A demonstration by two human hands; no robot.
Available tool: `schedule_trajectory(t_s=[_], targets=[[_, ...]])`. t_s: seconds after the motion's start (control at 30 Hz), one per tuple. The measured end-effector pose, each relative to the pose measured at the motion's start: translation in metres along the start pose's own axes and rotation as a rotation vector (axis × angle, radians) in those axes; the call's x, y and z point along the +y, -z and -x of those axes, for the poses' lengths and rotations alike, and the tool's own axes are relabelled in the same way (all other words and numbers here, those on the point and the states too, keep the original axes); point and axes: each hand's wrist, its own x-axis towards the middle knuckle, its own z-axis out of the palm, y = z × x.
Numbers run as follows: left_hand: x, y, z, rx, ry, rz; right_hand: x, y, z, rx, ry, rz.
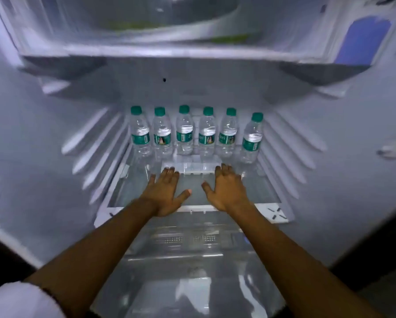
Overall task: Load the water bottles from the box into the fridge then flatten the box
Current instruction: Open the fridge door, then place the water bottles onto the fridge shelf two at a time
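Several clear water bottles (184, 130) with green caps and green labels stand upright in a row at the back of a glass fridge shelf (264, 198). The rightmost bottle (252, 138) stands a little forward of the others. My left hand (166, 191) lies flat on the shelf's front part, fingers straight and spread. My right hand (226, 188) lies flat beside it, fingers pointing toward the bottles. Neither hand holds anything. The box is out of view.
A clear plastic tray (191, 167) sits on the shelf between my fingertips and the bottles. Ribbed white fridge walls (93, 143) flank the shelf. An upper shelf (160, 51) hangs above. A transparent crisper cover (187, 267) lies below my forearms.
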Motion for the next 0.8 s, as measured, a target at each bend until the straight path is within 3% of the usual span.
schedule_trajectory(t_s=[0.8], targets=[[-0.001, -0.009, 0.004, 0.39, -0.035, 0.178, -0.003, 0.002, 0.001, 0.128, -0.02, -0.088]])
